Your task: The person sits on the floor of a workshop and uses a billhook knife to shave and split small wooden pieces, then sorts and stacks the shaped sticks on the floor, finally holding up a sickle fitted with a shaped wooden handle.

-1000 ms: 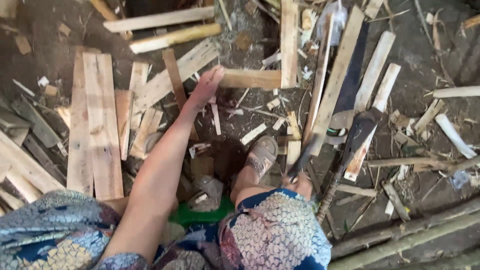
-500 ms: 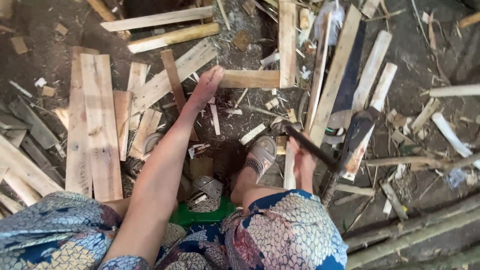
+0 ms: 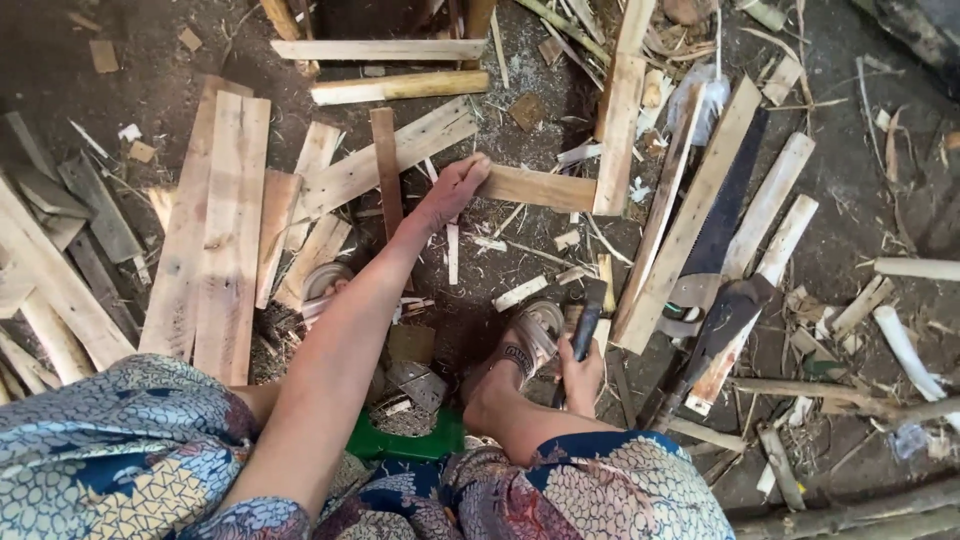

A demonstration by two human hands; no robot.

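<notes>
Reaching far forward, the left hand (image 3: 452,190) closes its fingers over the near end of a short plank (image 3: 540,188) that lies flat on the dirt floor (image 3: 140,60), its far end butting against a longer upright-running board (image 3: 618,130). The right hand (image 3: 580,378) sits low beside the knee, fingers wrapped round the dark handle of a hatchet (image 3: 588,318), whose head points away beside the sandalled foot (image 3: 525,340). The plank looks like dry, rough-sawn softwood: stiff, light enough for one hand, and not slippery, though its edges and split ends probably carry splinters. Gripping it at the end, as now, gives leverage to drag or swing it, but it would likely tip; a hold nearer the middle would balance it better. Around it lie many other offcuts, a row of wider boards (image 3: 215,220) to the left, a handsaw (image 3: 725,215) to the right, and chips and shavings everywhere, so the plank may snag on neighbours as it is pulled. A green stool (image 3: 400,440) shows under the legs.
</notes>
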